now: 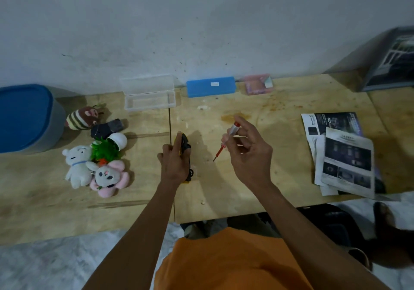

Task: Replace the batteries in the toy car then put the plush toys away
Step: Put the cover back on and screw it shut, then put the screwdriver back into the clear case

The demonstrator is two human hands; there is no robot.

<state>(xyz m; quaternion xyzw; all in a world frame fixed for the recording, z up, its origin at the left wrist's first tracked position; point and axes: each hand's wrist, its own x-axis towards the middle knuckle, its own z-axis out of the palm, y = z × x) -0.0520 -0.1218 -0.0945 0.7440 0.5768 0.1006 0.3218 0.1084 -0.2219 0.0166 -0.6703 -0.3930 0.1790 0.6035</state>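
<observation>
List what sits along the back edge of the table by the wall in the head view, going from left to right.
Blue-lidded tub → open clear plastic case → blue case → pink box → dark box at the far right.

head cam | looks forward-down | near, above table [246,200] | single view

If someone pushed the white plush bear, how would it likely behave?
The white plush bear looks soft, so it would probably flop and slide, not roll. It leans against the pink plush, which a push would likely nudge too.
</observation>
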